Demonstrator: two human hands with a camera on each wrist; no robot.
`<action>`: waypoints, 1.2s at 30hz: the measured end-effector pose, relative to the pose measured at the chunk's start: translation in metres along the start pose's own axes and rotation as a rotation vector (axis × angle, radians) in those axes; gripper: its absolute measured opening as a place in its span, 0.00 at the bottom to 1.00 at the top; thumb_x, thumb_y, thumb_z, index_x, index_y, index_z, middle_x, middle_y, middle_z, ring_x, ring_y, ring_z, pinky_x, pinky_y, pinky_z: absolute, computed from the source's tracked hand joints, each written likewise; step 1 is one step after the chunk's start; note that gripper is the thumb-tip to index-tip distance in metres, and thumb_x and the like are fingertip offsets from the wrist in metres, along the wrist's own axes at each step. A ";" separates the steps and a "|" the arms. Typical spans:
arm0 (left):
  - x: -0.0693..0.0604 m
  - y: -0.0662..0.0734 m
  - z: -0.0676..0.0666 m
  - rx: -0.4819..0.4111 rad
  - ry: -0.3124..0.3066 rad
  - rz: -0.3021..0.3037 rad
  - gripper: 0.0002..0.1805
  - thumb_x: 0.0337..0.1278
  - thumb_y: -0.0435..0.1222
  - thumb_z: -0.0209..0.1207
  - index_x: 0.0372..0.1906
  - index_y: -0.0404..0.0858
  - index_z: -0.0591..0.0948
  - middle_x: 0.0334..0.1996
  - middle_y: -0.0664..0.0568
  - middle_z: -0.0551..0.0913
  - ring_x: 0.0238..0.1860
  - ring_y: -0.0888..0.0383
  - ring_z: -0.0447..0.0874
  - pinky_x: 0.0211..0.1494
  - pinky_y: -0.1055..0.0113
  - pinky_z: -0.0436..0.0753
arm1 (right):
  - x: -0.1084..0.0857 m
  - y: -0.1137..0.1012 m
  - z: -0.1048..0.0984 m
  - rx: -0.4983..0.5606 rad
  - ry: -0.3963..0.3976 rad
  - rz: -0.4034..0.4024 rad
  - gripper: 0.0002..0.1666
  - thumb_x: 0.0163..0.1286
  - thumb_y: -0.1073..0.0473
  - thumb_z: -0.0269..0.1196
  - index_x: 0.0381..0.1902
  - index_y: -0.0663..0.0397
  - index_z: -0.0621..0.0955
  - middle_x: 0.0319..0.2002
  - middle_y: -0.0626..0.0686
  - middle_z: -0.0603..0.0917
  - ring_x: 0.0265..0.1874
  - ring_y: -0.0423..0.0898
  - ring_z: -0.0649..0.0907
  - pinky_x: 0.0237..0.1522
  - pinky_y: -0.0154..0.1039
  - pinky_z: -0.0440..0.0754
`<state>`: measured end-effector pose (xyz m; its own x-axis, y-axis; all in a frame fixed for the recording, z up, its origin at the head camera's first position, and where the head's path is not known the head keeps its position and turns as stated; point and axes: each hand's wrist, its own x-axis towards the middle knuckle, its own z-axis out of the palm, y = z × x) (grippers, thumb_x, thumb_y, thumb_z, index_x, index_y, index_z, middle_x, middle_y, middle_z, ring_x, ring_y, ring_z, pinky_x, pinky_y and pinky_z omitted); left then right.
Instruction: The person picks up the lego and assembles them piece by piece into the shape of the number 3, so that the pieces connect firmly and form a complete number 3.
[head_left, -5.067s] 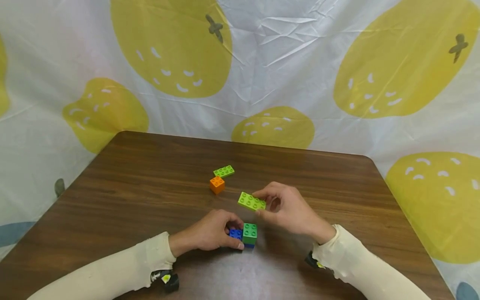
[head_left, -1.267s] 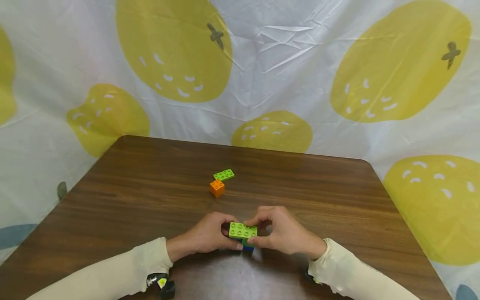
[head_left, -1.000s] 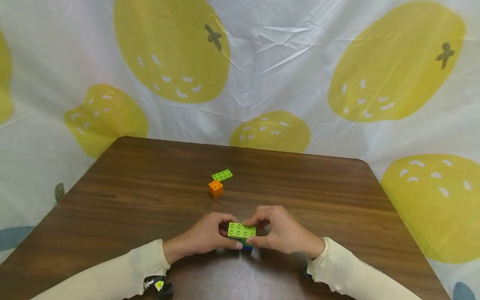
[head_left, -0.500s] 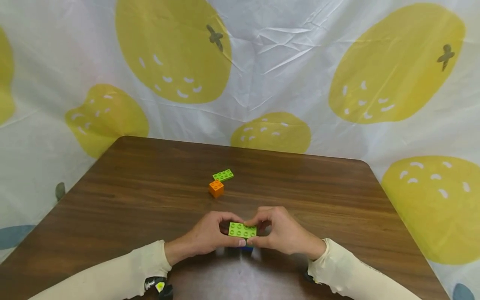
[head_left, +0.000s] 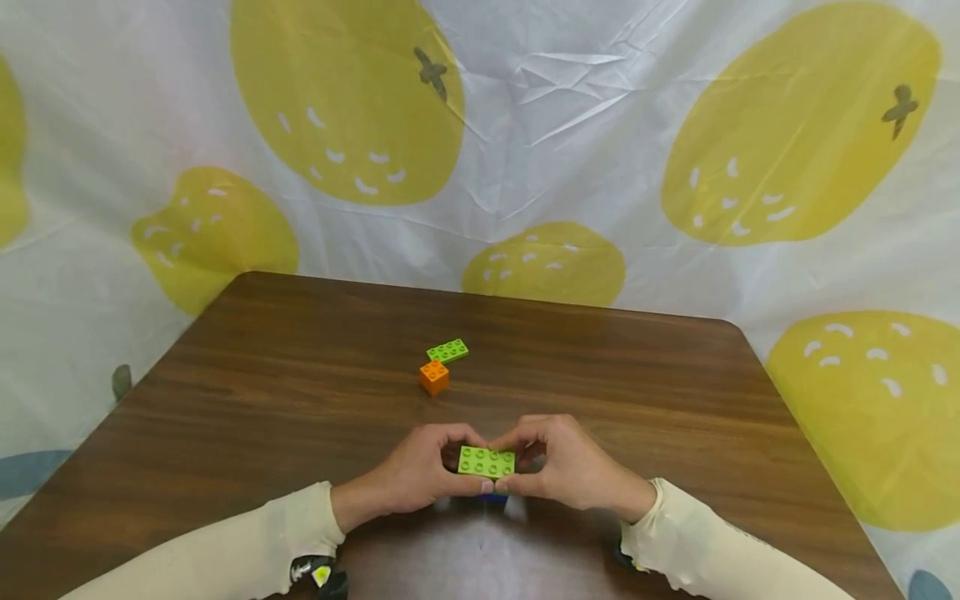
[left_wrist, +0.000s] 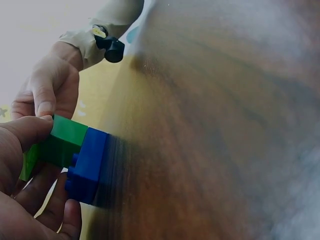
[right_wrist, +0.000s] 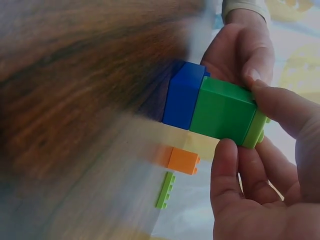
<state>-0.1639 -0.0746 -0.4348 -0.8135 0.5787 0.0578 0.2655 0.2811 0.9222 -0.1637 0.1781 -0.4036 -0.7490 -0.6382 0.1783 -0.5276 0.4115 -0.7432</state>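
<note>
The left hand and right hand grip a lime-topped toy-brick stack on the dark wood-grain desk; a white lemon-print cloth hangs behind.

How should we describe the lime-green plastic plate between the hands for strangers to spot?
On the brown wood-grain table, find the left hand and right hand. Between them sits the flat lime-green plastic plate. Unlike the loose lime-green plate farther back, it rests on a chunky green plastic brick.
</note>
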 end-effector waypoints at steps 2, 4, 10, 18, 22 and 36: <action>0.000 0.000 0.000 0.005 0.000 -0.003 0.16 0.59 0.43 0.76 0.50 0.44 0.87 0.45 0.50 0.89 0.39 0.61 0.88 0.42 0.70 0.86 | 0.000 -0.001 0.000 0.004 -0.003 0.003 0.22 0.58 0.55 0.82 0.51 0.48 0.91 0.36 0.43 0.88 0.35 0.38 0.87 0.40 0.36 0.89; 0.000 0.000 0.000 0.008 0.001 -0.002 0.16 0.59 0.43 0.76 0.50 0.44 0.87 0.45 0.51 0.89 0.39 0.61 0.88 0.42 0.70 0.86 | 0.000 -0.002 -0.001 0.009 -0.007 0.009 0.22 0.58 0.56 0.82 0.51 0.49 0.91 0.37 0.44 0.87 0.35 0.37 0.87 0.41 0.35 0.90; 0.001 -0.002 0.001 0.007 -0.006 -0.002 0.16 0.59 0.43 0.76 0.49 0.45 0.87 0.45 0.51 0.89 0.39 0.60 0.88 0.42 0.70 0.86 | 0.001 -0.002 -0.003 0.027 -0.027 0.014 0.22 0.58 0.57 0.82 0.50 0.51 0.90 0.38 0.45 0.88 0.37 0.37 0.88 0.43 0.35 0.90; 0.001 -0.002 0.000 -0.004 -0.005 -0.002 0.16 0.58 0.42 0.77 0.48 0.44 0.87 0.42 0.51 0.90 0.38 0.61 0.88 0.42 0.70 0.86 | 0.009 -0.002 -0.009 0.040 0.004 -0.047 0.14 0.66 0.56 0.77 0.48 0.52 0.90 0.40 0.46 0.90 0.39 0.39 0.88 0.43 0.39 0.90; 0.002 -0.002 0.000 -0.012 -0.007 0.000 0.16 0.58 0.41 0.77 0.49 0.43 0.87 0.42 0.52 0.90 0.39 0.62 0.88 0.43 0.71 0.86 | 0.017 -0.005 -0.015 0.029 0.061 -0.049 0.10 0.70 0.56 0.73 0.47 0.51 0.89 0.41 0.46 0.90 0.40 0.39 0.89 0.44 0.38 0.90; 0.002 -0.001 -0.001 -0.032 -0.019 -0.008 0.17 0.58 0.42 0.77 0.50 0.44 0.88 0.42 0.53 0.90 0.39 0.61 0.88 0.44 0.70 0.86 | 0.049 -0.004 -0.028 -0.011 0.119 0.046 0.10 0.70 0.53 0.73 0.48 0.42 0.89 0.44 0.42 0.91 0.42 0.41 0.88 0.48 0.40 0.88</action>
<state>-0.1668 -0.0747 -0.4351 -0.8053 0.5913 0.0429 0.2418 0.2615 0.9344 -0.2095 0.1628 -0.3739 -0.8145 -0.5367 0.2201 -0.4955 0.4464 -0.7451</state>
